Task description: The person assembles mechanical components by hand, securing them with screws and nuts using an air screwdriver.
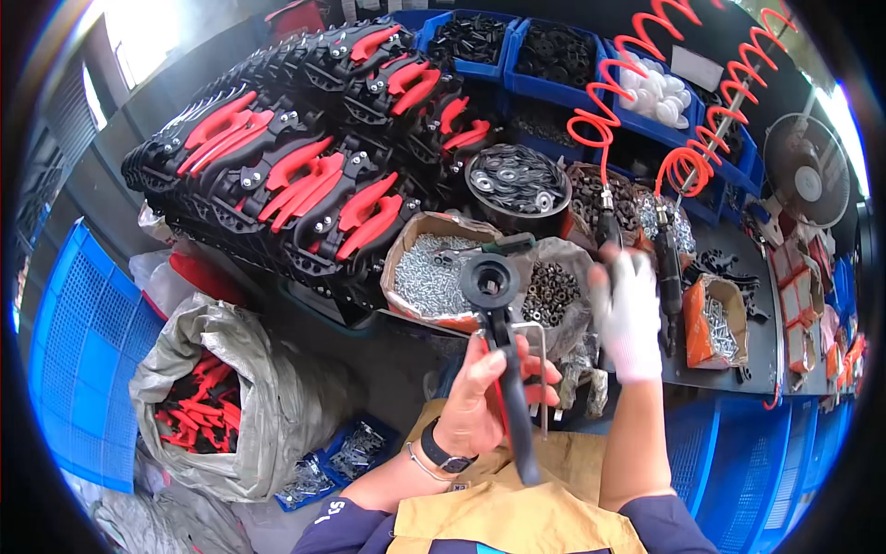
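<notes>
My left hand (480, 388), bare with a watch at the wrist, is closed around a black plastic handle (517, 397) with a ring-shaped head and a red lever along its side. A bent metal rod (543, 369) stands beside that handle, by my fingertips. To the right, my right hand (629, 319) wears a white glove with bare fingertips. Its slightly blurred fingers close around an air screwdriver (606, 222), which hangs from a red coiled hose; the hand hides the tool's middle. A second air screwdriver (668, 268) hangs just right of that hand.
Boxes of screws (426, 268) and nuts (551, 294) stand on the bench, with a metal bowl of dark parts (519, 180) behind. Stacked black-and-red assemblies (305, 175) fill the left. A sack of red parts (268, 388) stands below; blue bins (471, 42) line the back.
</notes>
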Demonstrator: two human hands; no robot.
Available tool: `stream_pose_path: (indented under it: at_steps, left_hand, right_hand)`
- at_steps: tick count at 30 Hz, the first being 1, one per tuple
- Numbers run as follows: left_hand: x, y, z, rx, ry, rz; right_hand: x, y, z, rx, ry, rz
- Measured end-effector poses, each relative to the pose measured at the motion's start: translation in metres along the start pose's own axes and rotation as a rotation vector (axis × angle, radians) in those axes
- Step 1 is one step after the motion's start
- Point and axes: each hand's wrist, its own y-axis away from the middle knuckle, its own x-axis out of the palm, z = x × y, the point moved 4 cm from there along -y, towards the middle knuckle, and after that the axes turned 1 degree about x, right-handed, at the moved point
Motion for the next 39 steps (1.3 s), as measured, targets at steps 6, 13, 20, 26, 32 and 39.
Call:
stream_pose_path:
  at_steps: [6,13,20,26,32,39]
  left_hand:
    - [0.011,0.009,0.004,-0.103,0.017,0.147]
    - [0.014,0.05,-0.007,0.253,-0.854,0.177]
    - [0.096,0.028,-0.229,0.968,-0.39,-0.041]
    - [0.073,-0.032,-0.393,0.912,-0.14,-0.353]
    - [0.069,-0.031,-0.375,0.93,-0.265,-0.214]
    - [0.039,0.046,-0.429,1.41,-1.275,-0.951]
  right_hand:
    - [-0.048,0.039,0.074,-0.134,-0.511,0.302]
    - [-0.1,0.067,0.082,-0.531,-0.674,0.359]
    - [-0.06,0.092,0.016,0.266,-0.994,0.244]
    - [-0.062,0.086,0.067,0.107,-0.893,0.641]
    - [-0.062,0.085,0.074,0.009,-0.796,0.597]
    - [-0.038,0.097,0.063,0.003,-0.713,0.451]
